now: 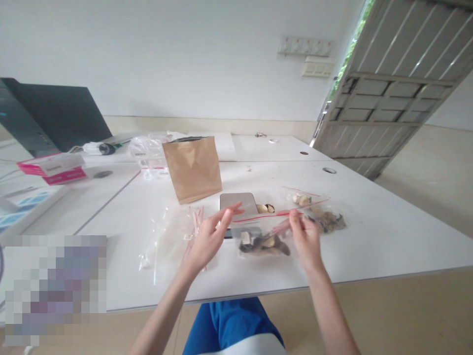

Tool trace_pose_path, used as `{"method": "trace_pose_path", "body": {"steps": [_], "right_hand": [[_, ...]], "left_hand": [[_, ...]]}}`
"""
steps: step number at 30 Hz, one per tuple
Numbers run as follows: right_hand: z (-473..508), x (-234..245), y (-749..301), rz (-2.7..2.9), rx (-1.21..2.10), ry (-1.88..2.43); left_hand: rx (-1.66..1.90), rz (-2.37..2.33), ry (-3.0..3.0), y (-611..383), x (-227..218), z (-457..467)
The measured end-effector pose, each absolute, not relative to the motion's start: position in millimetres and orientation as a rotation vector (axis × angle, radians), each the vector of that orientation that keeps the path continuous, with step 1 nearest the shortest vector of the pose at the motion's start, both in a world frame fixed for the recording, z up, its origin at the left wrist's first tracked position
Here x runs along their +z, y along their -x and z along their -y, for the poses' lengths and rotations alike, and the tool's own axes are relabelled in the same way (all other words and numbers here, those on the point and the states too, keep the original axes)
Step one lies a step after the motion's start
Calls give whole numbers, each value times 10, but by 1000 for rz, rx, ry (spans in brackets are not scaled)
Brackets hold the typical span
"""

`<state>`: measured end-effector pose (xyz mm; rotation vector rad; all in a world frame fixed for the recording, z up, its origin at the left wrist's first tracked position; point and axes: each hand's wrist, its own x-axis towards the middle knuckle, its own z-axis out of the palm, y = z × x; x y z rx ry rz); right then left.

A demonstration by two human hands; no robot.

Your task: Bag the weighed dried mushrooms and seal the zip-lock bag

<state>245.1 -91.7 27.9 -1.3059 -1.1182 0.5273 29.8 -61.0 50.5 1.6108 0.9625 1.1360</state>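
Observation:
A clear zip-lock bag with a red seal line holds dark and pale dried pieces that look like mushroom slices. My right hand pinches the upper right corner of this bag, lifted just above the table's front part. At its upper left, my left hand has fingers stretched out and apart, close to the seal, gripping nothing that I can see. Behind the bag lies a small flat scale, partly covered by the hand and bag. A few pale dried slices are beside the scale.
More filled zip-lock bags lie to the right. Flat, unfilled-looking bags are on the left. A brown paper pouch stands behind the scale. Farther left are pink boxes, a white camera and a black computer case.

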Motion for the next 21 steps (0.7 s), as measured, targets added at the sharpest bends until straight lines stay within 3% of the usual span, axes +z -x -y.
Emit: {"method": "trace_pose_path", "body": {"steps": [8, 12, 14, 16, 21], "right_hand": [[1001, 314, -3932, 901, 348, 1626], [980, 230, -4186, 1186, -280, 1862], [927, 213, -4091, 1331, -606, 1806], [843, 210, -3872, 1510, -645, 1679], [512, 112, -3210, 2079, -99, 1463]], "left_hand": [[1911, -1095, -1885, -53, 1237, 142], [2341, -1251, -1950, 130, 1540, -151], [2339, -1448, -2017, 191, 1604, -314], [2185, -1590, -2075, 220, 1594, -492], [1821, -1815, -2034, 197, 1325, -869]]}}
